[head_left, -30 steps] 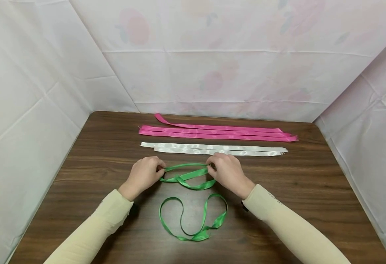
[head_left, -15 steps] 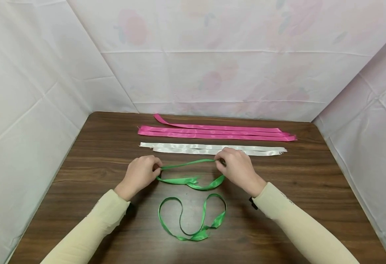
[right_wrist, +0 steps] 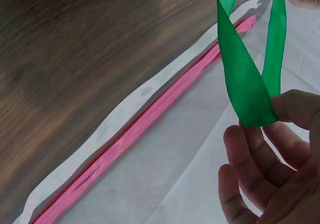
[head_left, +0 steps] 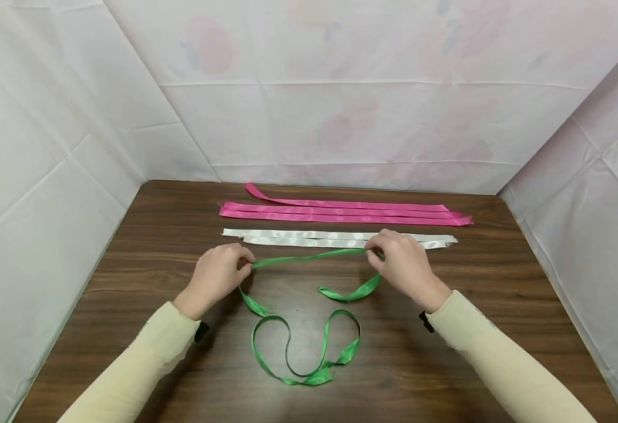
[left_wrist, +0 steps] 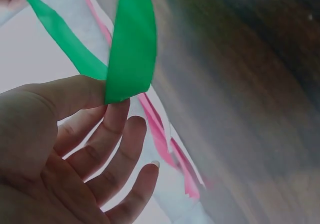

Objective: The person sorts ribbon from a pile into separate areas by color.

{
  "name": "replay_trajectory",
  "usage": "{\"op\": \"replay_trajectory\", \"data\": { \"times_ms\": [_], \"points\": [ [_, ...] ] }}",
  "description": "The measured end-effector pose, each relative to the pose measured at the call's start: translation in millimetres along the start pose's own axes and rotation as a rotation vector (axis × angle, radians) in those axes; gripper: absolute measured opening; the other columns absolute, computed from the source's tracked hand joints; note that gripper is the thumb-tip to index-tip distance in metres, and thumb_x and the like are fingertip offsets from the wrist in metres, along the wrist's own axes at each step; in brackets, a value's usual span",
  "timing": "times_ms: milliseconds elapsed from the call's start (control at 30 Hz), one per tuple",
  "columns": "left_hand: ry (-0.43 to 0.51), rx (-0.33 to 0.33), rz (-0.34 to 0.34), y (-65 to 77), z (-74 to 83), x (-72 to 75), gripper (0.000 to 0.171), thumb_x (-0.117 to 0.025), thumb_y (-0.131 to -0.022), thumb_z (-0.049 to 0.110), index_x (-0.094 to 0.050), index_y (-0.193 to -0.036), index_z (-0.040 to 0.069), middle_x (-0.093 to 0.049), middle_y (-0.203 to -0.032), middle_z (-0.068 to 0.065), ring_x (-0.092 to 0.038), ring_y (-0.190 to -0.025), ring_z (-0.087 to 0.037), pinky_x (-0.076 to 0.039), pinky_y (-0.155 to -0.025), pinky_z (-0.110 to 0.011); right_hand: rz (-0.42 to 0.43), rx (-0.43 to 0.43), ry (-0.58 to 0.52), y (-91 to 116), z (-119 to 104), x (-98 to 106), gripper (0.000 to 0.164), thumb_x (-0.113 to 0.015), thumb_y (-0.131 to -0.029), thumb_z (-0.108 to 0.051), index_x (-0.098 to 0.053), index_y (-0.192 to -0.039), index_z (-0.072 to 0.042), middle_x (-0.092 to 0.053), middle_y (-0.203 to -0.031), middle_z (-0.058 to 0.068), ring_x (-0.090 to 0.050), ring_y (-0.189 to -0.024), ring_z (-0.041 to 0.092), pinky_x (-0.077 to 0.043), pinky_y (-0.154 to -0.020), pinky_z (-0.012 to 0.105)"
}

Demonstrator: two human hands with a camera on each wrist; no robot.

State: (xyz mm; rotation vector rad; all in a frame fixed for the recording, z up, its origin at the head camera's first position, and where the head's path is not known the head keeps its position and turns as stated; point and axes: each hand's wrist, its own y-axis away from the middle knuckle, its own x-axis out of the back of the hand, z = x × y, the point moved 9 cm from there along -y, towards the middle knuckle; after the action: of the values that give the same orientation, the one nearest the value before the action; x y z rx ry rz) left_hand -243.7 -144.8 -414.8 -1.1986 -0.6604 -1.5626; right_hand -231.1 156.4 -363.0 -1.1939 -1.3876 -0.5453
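Note:
A green satin ribbon (head_left: 309, 257) is stretched between my two hands above the table. My left hand (head_left: 215, 275) pinches it between thumb and fingers, and one tail hangs down toward the tabletop. In the left wrist view the ribbon (left_wrist: 132, 49) folds over at the thumb tip, the other fingers loosely bent. My right hand (head_left: 404, 264) pinches the other side, near the white ribbons, its tail trailing inward. In the right wrist view that ribbon (right_wrist: 245, 79) also doubles back at the thumb. A second green ribbon (head_left: 315, 375) lies in curves on the table, nearer me.
Two white ribbons (head_left: 298, 239) lie side by side beyond my hands. Several pink ribbons (head_left: 341, 215) lie straight behind them, one with a bent left end. The brown wood table (head_left: 145, 264) is enclosed by pale fabric walls (head_left: 298, 117) at the back and sides.
My hands have drawn apart, the right going right and away from me, the left slightly left. The held ribbon went from an overlapping loop to a stretched span with two separated tails.

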Motion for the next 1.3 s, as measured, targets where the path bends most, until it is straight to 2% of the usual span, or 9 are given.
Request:
{"op": "replay_trajectory", "data": {
  "times_ms": [267, 533, 867, 1167, 1300],
  "points": [
    [0.019, 0.020, -0.005, 1.0, -3.5, 11.6, 0.010, -0.077, -0.087, 0.005, -0.080, -0.094, 0.010, -0.075, -0.088, -0.004, -0.066, -0.072, -0.016, -0.051, -0.059, -0.033, 0.006, -0.027, 0.015, 8.9, 19.1, 9.4, 0.007, -0.075, -0.087, -0.007, -0.079, -0.090, -0.011, -0.071, -0.081, 0.000, -0.058, -0.065, 0.011, -0.045, -0.059, 0.028],
    [0.028, 0.024, 0.009, 0.7, -5.9, 20.2, 0.010, -0.076, -0.088, 0.005, -0.081, -0.096, 0.010, -0.077, -0.093, -0.006, -0.070, -0.077, -0.020, -0.056, -0.065, -0.039, 0.015, -0.069, 0.028, 16.8, 35.4, 21.6, 0.010, -0.072, -0.087, -0.004, -0.078, -0.089, -0.011, -0.073, -0.086, 0.001, -0.058, -0.068, 0.012, -0.040, -0.057, 0.027],
    [0.031, 0.021, 0.024, 0.7, -8.6, 29.6, 0.010, -0.076, -0.089, 0.005, -0.080, -0.097, 0.009, -0.078, -0.099, -0.008, -0.070, -0.081, -0.023, -0.056, -0.067, -0.041, 0.057, -0.081, 0.045, 26.1, 53.7, 36.6, 0.012, -0.073, -0.085, -0.001, -0.079, -0.089, -0.011, -0.074, -0.087, 0.003, -0.056, -0.065, 0.012, -0.039, -0.057, 0.028],
    [0.014, 0.033, 0.050, 0.8, -17.9, 34.1, 0.011, -0.075, -0.089, 0.005, -0.081, -0.099, 0.009, -0.078, -0.100, -0.010, -0.072, -0.084, -0.027, -0.057, -0.069, -0.047, 0.080, -0.135, 0.071, 40.6, 84.0, 47.9, 0.010, -0.072, -0.085, -0.002, -0.078, -0.089, -0.010, -0.073, -0.086, 0.004, -0.053, -0.058, 0.011, -0.039, -0.051, 0.027],
    [0.009, 0.040, 0.054, 0.2, -21.4, 35.3, 0.011, -0.075, -0.089, 0.005, -0.081, -0.099, 0.008, -0.076, -0.096, -0.009, -0.070, -0.080, -0.025, -0.056, -0.067, -0.046, 0.043, -0.170, 0.075, 48.8, 98.4, 48.7, 0.008, -0.074, -0.088, -0.006, -0.078, -0.094, -0.009, -0.074, -0.090, 0.007, -0.047, -0.054, 0.010, -0.035, -0.047, 0.027]
  ]
}}
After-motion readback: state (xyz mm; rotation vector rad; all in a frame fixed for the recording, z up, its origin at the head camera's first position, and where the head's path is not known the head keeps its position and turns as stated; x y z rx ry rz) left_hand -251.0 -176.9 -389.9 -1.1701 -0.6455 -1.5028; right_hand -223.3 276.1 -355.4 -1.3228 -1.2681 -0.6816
